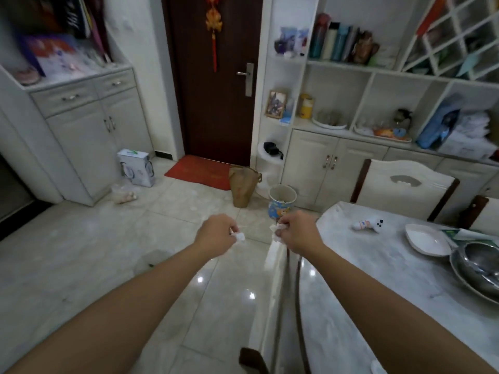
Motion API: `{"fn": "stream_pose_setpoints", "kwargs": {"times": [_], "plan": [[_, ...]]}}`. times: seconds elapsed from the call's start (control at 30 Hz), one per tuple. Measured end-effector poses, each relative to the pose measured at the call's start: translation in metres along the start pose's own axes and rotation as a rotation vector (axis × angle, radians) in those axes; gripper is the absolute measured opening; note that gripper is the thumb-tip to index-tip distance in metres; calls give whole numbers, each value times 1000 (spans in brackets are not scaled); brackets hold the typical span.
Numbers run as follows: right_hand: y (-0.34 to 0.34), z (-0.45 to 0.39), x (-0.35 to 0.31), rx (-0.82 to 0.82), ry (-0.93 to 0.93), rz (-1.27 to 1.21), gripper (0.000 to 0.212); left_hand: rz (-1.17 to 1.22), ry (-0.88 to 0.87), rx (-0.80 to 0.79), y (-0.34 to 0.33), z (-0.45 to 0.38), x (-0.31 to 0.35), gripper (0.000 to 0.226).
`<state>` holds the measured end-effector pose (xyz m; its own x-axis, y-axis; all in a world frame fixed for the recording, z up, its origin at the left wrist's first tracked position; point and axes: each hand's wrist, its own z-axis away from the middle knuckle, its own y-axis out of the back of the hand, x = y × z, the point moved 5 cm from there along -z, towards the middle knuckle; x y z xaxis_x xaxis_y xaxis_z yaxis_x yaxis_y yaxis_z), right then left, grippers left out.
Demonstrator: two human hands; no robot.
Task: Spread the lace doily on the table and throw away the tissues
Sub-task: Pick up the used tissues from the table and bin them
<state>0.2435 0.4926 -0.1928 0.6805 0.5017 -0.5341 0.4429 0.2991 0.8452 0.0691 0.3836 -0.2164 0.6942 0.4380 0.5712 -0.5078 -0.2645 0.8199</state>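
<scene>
Both my arms reach forward over the tiled floor. My left hand [217,232] is closed on a crumpled white tissue [239,237] that sticks out to its right. My right hand [295,233] is closed on another crumpled tissue [279,230], which shows at its left side. A small round waste bin [280,205] with a blue cartoon print stands on the floor just beyond my right hand, with paper inside. The table [364,279] lies to the right, covered in a pale lacy cloth.
On the table are a white plate [426,240], steel bowls [478,271] and a small white toy [371,224]. A white chair [402,190] stands behind it. A brown paper bag [243,188] sits beside the bin, a red mat [201,171] lies before the dark door, and a box [136,167] sits by the left cabinet.
</scene>
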Motion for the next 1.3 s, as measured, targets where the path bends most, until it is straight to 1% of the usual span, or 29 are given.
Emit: {"fn": "stream_pose_setpoints", "kwargs": {"times": [0.07,0.17,0.33,0.47,0.63,0.73,0.8,0.9,0.93,1.07,1.13,1.3], "plan": [[-21,-1,-42,-28,24,19,18,-8,59,26,29,6,-40,14],[-54,-8,-94,-54,81,30,18,-22,137,55,66,14,-93,15],[-106,-29,-160,-126,155,74,24,-45,279,124,109,22,-177,17],[-149,-58,-196,-151,189,126,22,-26,422,175,126,19,-241,18],[-215,-113,-231,-229,217,119,17,50,511,221,127,-12,-313,23],[-264,-157,-240,-309,227,108,16,59,579,224,114,-45,-355,25],[-301,-188,-240,-359,234,94,18,51,632,219,99,-69,-384,22],[-355,-227,-232,-435,205,103,23,47,682,152,75,-105,-421,10],[-372,-238,-229,-465,197,114,23,53,694,131,68,-116,-432,10],[-436,-277,-212,-549,155,137,17,119,719,78,39,-159,-475,23],[-465,-294,-205,-579,129,135,15,154,738,78,24,-176,-499,29],[-555,-333,-175,-628,85,162,17,161,765,47,-33,-219,-563,27]]}}
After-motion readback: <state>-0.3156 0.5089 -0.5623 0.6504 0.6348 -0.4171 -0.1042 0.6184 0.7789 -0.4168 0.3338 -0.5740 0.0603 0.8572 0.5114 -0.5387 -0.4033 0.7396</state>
